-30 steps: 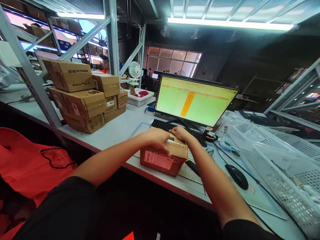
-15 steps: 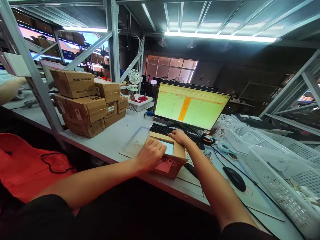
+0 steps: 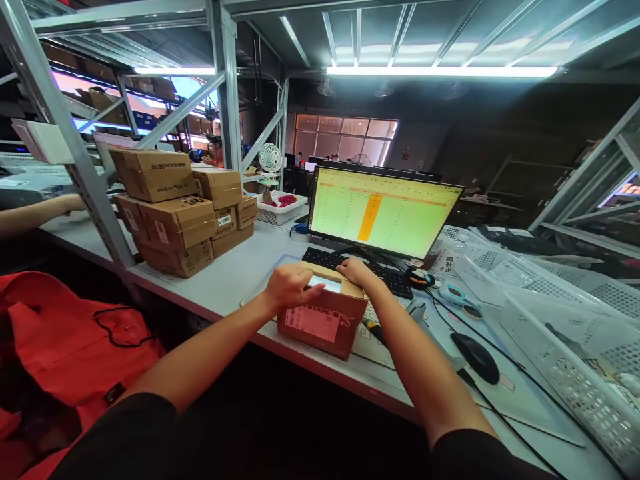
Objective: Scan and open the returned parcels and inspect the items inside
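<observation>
Both hands rest on top of a small cardboard box [image 3: 324, 321] at the near edge of the white workbench [image 3: 235, 270]. The left hand [image 3: 291, 285] is curled, its fingers bent over the box's near-left top edge. The right hand [image 3: 356, 272] lies flatter along the far top edge, fingers pointing leftward. The box sits directly beneath and between them, its long axis running left to right across the person, and both hands touch it, so neither is nearer. Its top looks open, with a pale flat thing [image 3: 325, 283] showing in the gap between the hands; what it is I cannot tell. A pink-tinged label [image 3: 311, 323] covers the box's near face.

Far to the left of the hands, another person's forearm [image 3: 35, 213] reaches onto the bench, and a red garment [image 3: 65, 340] lies below it. Left of the hands and further back stands a stack of closed cartons [image 3: 175, 207]. Beyond it, a white basket [image 3: 274, 215] holds something red. Just behind the box lies a black keyboard [image 3: 325, 257], with a monitor [image 3: 383, 212] showing a green spreadsheet above it. Right of the right hand are tape rolls [image 3: 453, 293] and a black mouse [image 3: 475, 357]. Further right again, white perforated baskets [image 3: 565, 333] hold clear bags and a few small items.
</observation>
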`<state>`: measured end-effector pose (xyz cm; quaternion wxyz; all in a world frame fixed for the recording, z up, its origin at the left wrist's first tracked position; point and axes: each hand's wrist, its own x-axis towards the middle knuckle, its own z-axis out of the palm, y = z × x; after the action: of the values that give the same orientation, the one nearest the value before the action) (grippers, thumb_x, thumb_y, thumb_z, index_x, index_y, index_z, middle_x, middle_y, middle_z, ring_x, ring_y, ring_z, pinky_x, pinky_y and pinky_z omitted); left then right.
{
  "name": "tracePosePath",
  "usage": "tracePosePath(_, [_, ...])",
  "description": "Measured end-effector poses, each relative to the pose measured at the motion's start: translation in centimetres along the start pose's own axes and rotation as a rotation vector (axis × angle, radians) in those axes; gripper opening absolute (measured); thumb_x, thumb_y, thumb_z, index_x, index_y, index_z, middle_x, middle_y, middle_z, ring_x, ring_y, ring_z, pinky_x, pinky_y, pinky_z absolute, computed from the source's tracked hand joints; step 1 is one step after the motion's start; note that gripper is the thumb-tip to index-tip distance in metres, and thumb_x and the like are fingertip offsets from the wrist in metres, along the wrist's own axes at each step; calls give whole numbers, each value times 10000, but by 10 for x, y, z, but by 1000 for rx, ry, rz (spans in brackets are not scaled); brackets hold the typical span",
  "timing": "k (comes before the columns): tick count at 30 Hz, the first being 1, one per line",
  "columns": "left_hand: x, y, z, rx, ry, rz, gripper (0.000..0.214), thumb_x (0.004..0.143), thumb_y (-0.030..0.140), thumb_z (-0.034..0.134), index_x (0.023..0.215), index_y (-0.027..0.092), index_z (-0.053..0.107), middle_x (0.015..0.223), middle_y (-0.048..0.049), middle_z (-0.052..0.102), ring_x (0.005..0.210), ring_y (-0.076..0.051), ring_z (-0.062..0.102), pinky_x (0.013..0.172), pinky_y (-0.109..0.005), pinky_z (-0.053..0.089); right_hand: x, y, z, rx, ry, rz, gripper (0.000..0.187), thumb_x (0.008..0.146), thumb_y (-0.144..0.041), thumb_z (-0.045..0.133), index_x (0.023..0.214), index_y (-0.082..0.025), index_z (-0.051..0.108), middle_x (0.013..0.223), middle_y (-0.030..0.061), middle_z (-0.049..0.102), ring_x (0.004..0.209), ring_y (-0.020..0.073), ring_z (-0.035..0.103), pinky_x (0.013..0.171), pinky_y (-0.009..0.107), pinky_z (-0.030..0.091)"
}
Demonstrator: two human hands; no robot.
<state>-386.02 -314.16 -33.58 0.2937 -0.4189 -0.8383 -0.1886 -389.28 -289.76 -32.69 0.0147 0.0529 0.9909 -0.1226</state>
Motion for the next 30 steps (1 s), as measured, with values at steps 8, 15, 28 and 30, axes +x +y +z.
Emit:
tracePosePath(8, [-58,24,-2,205,305,86,490,1037,487,399,628,241,513,612,-58,569,665,-227,564,650,-373,393,-8,1,3,-1,16,24,359,1032,-328,498,1047,-115,786,1090,149,761,977,227,691,751,272,441])
tracePosePath(15, [-57,36,-58,51,-271,1,303,1032,382,496,853,206,664,871,-41,708,739,-192,654,651,-322,429,-4,4,7,45,65,24,344,1022,-342,509,1051,-141,787,1148,145,751,1036,255,688,823,280,462])
tracePosePath(28, [76,43,-26,150,-872,278,595,727,379,779,1266,146,679,1285,-187,695,1185,-346,653,1006,-399,510,-36,-1,-2,426,417,-36,238,957,-356,573,926,-166,713,989,120,742,980,241,672,897,330,491])
tracePosePath(30, [70,39,-43,112,-813,247,589,699,397,793,1207,120,686,1224,-191,712,1114,-354,676,938,-405,541,-53,12,-4,556,523,-44,392,992,-498,485,1060,-164,679,1051,130,732,987,236,680,886,343,521])
